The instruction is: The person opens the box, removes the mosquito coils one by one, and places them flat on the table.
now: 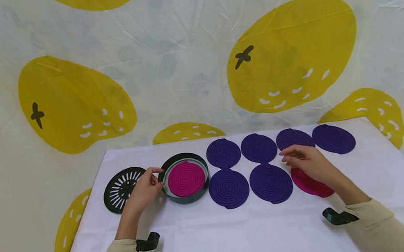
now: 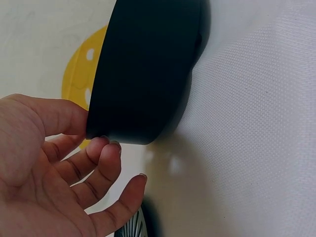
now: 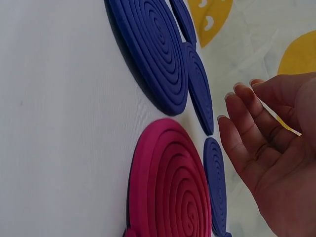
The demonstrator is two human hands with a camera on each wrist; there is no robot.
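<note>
A round dark-green tin stands on the table with a pink mosquito coil lying flat inside it. My left hand grips the tin's left rim; in the left wrist view its thumb meets the rim and several fingers curl against the outer wall. Beside it lies the black slotted lid, partly hidden by that hand. My right hand hovers above another pink coil and holds nothing; its fingers are loosely bent and apart from the coils.
Several purple coils lie flat in two rows right of the tin, among them a near one and the far right one. A white cloth covers the table, and a fruit-print curtain hangs behind it.
</note>
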